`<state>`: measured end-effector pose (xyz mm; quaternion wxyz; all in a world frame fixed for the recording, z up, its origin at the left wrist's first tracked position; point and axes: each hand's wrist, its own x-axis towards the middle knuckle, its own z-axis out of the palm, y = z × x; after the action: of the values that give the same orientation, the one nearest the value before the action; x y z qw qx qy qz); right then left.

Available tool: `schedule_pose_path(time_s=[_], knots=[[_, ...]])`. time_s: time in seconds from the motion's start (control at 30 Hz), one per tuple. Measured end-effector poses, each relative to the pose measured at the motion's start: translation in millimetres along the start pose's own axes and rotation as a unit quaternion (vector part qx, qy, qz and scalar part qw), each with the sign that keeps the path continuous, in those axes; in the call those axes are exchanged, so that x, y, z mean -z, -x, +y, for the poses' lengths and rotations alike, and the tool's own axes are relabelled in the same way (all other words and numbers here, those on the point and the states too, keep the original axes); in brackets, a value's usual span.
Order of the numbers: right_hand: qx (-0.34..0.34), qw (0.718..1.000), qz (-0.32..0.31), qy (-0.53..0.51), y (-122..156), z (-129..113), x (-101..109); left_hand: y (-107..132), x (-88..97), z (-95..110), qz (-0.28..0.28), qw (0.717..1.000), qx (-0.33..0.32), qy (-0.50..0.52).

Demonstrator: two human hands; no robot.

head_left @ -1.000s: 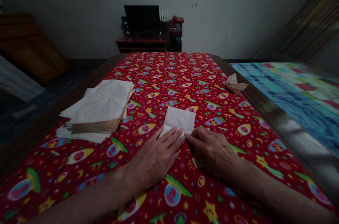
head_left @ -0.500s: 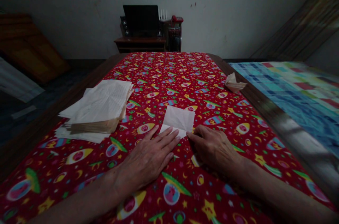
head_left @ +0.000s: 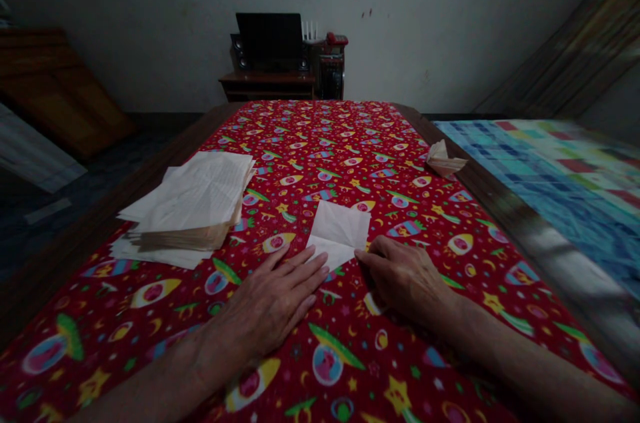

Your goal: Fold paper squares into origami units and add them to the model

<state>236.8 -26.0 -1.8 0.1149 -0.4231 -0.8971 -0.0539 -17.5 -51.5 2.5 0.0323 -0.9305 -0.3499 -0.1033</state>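
A small sheet of white paper (head_left: 343,223) with crease lines lies on the red patterned tablecloth, its near part folded over. My left hand (head_left: 270,296) rests flat with fingers stretched out, the fingertips on the paper's near left edge. At the near right corner of the sheet, my right hand (head_left: 405,273) is closed, thumb and forefinger pinching that corner; its other fingers are curled under. To the left sits a stack of paper sheets (head_left: 200,193), the top one creased.
A folded paper piece (head_left: 444,160) stands near the table's right edge. The red tablecloth (head_left: 330,136) covers the wooden table. Beyond it are a monitor (head_left: 270,40) with speakers and a red telephone (head_left: 337,40). A bed with a checked cover (head_left: 545,176) lies at the right.
My left hand has slid left and toward me along the paper, uncovering more of its folded near part. My right hand stays at the corner. The view has shifted slightly.
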Motion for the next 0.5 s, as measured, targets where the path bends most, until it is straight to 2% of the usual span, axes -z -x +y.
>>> schedule_pose_path(time_s=[0.27,0.5], knots=[[-0.006,1.0,0.004,-0.007,-1.7,0.1,0.1,6.5,4.5,-2.2,0.018,1.0,-0.015,0.005],[-0.007,0.998,0.037,-0.058,-4.0,0.8,0.8,-3.4,2.6,-4.8,0.091,0.993,-0.007,0.07]])
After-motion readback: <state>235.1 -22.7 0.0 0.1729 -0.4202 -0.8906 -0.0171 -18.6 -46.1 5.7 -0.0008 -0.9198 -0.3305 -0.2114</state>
